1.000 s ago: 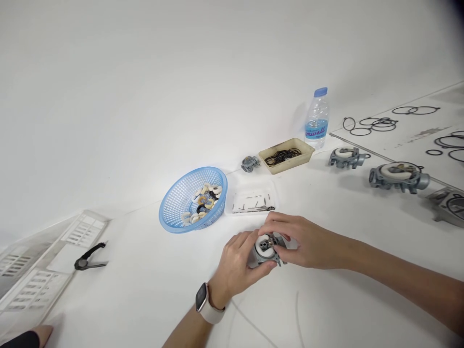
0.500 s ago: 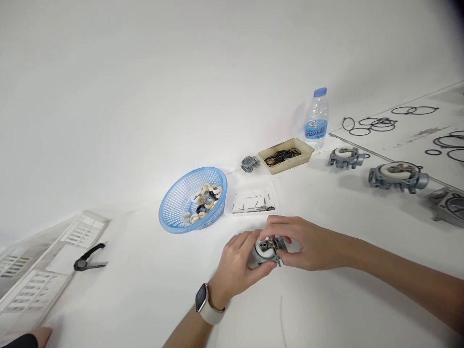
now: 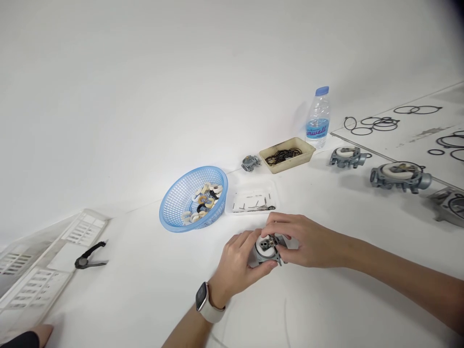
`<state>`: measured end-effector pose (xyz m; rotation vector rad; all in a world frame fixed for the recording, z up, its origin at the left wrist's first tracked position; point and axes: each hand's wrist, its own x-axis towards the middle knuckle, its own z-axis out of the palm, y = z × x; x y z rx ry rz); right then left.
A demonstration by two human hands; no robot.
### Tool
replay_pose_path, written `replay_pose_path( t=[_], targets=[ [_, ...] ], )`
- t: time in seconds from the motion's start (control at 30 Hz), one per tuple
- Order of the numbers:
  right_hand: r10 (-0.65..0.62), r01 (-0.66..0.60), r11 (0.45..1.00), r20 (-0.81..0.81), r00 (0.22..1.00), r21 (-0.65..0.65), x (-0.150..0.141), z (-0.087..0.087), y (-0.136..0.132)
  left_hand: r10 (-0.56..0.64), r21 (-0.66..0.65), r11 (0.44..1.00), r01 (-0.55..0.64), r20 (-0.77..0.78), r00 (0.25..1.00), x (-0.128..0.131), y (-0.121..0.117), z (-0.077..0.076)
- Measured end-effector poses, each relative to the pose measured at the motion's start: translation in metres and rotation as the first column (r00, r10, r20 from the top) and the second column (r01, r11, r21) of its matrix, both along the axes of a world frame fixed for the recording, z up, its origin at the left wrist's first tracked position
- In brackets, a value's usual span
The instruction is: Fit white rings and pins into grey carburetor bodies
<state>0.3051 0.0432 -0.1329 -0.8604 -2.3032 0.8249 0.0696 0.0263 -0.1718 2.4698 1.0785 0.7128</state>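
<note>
A small grey metal carburetor body (image 3: 261, 258) with a white float (image 3: 267, 251) in its open top rests on the white table, between my hands. My left hand (image 3: 237, 263), with a watch (image 3: 208, 302) at its wrist, is closed round the left side, thumb along the near edge. My right hand (image 3: 302, 241) is closed on the right side. Its fingertips and thumb touch the brass and metal parts beside the float. Whether a small pin is between those fingers cannot be made out.
Behind stand a blue basket (image 3: 170, 224) of floats, a white tray (image 3: 230, 203) of pins, a cream tray (image 3: 308, 147) of black rings and a bottle (image 3: 318, 118). More carburetor bodies (image 3: 398, 178) sit right. Pliers-like black tool (image 3: 83, 261) and a person's hand (image 3: 43, 333) are left.
My right hand's thumb and fingers have shifted slightly at the float's right side. My left hand keeps its hold, and the carburetor body stays in place.
</note>
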Motion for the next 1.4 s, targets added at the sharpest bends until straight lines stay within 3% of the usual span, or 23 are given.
replay_pose_path(
  t=[0.4,0.83,1.4],
  targets=[
    [0.063,-0.063,0.998,-0.011,0.998,-0.027,0.0014,-0.0021,0.0015,-0.008,-0.013,1.000,0.008,-0.014,1.000,0.0006,0.0000,0.0026],
    [0.013,-0.013,0.999,-0.006,1.000,-0.044,0.0009,-0.0022,0.0022,-0.001,-0.010,1.000,0.001,-0.008,1.000,0.0006,0.0002,0.0019],
    [0.048,-0.049,0.998,-0.045,0.998,-0.035,0.0025,-0.0079,0.0020,-0.013,-0.011,1.000,0.013,-0.003,1.000,0.0007,0.0006,0.0030]
  ],
)
